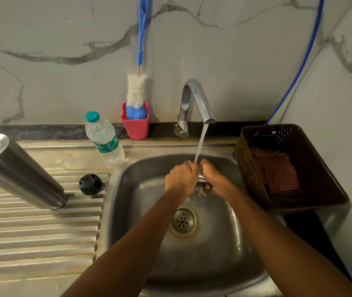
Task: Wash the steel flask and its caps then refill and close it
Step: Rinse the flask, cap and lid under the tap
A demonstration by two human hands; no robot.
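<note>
Head view looks down on the sink (224,254), where my left hand (180,176) and right hand (213,179) meet under the faucet (196,97), right in its stream of water (200,142). Both hands have their fingers curled round a small steel cap (200,178). Only a shiny sliver of it shows between them, so I judge it to be the flask's outer cap, mid-rinse. The steel flask (18,170) stands well apart to my left on the ridged drainboard (42,232), on end with its narrow neck down, its long axis upright. The black cap (90,184) lies just beside the flask's foot, between the flask and the sink. My left hand is the nearer one to both, so a sideways reach with the left would probably serve, while the right keeps the steel cap. A plastic water bottle (105,140) stands behind the black cap, near the bottle brush (137,91).
</note>
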